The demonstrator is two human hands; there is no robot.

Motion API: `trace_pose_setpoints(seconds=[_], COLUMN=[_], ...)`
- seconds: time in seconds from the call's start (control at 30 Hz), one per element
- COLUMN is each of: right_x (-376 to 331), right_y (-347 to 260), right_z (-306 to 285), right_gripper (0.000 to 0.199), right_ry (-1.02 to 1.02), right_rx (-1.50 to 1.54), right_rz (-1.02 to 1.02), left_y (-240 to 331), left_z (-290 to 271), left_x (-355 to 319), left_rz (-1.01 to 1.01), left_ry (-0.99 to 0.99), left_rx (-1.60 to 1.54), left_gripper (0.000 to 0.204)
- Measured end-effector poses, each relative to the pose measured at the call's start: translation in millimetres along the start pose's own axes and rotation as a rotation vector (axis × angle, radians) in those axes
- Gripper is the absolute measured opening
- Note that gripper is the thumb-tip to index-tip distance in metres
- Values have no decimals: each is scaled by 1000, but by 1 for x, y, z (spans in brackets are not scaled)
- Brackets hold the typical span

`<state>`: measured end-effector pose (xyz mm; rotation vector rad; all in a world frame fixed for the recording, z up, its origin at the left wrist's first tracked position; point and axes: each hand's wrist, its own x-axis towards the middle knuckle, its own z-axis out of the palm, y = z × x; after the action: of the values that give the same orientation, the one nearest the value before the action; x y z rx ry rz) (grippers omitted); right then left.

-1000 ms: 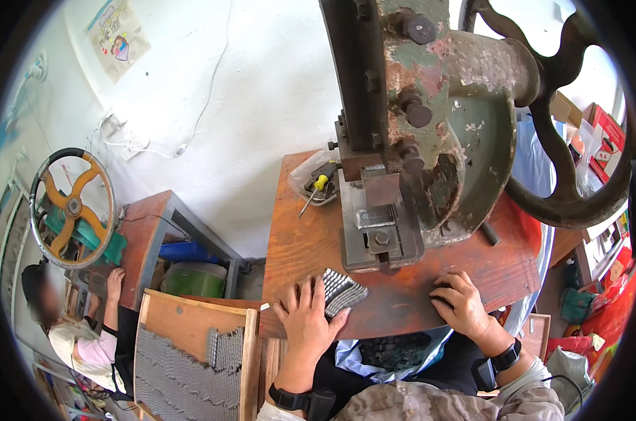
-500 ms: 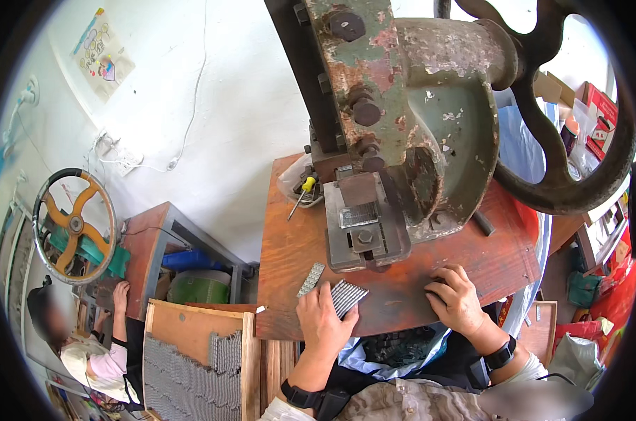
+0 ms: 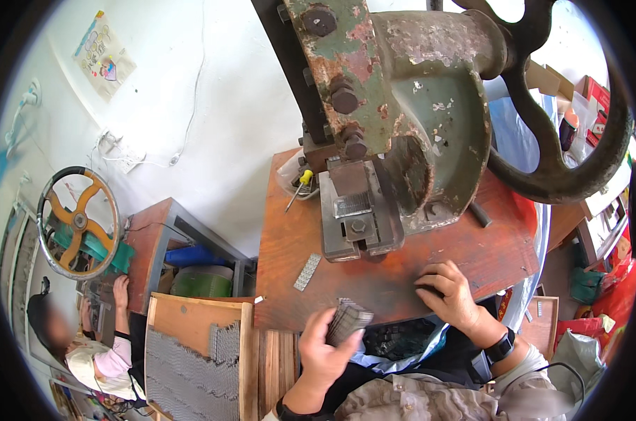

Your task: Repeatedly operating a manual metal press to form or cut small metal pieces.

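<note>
Left hand [image 3: 326, 351] is gripping a stack of metal strips [image 3: 347, 320] tight at the bench [image 3: 402, 281] edge; right hand [image 3: 448, 295] is lying flat, grip loose, holding nothing.

Your reddish-brown wooden bench [image 3: 374, 281] carries the rusty green hand press [image 3: 395, 133]. Just left of the press base lies a perforated metal strip [image 3: 307, 271]; behind it, a yellow-handled screwdriver [image 3: 299, 187]. Right of the base sits a dark bar [image 3: 481, 214].
</note>
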<state>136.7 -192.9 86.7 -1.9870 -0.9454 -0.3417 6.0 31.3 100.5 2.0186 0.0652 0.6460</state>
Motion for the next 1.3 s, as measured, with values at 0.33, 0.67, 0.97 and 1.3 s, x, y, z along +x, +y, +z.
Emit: trace_pose_setpoints(seconds=[0.33,0.67,0.97,1.3], right_x=[8,5,4,6], right_y=[-4,-3,-7,-8], right_z=[20,22,20,17], right_gripper=[24,20,18,17], right_ry=[-60,7,-18,-37], right_rx=[-29,1,-61,-54], right_rz=[-72,-108,-129,-166], left_y=[-26,-27,-7,-35], left_z=[33,38,1,7], left_x=[39,35,4,-48], left_rz=[210,-181,-682,-953], left_ry=[-135,-23,-183,-415], left_rx=[539,-104,-1702,-1258], left_gripper=[55,46,62,57])
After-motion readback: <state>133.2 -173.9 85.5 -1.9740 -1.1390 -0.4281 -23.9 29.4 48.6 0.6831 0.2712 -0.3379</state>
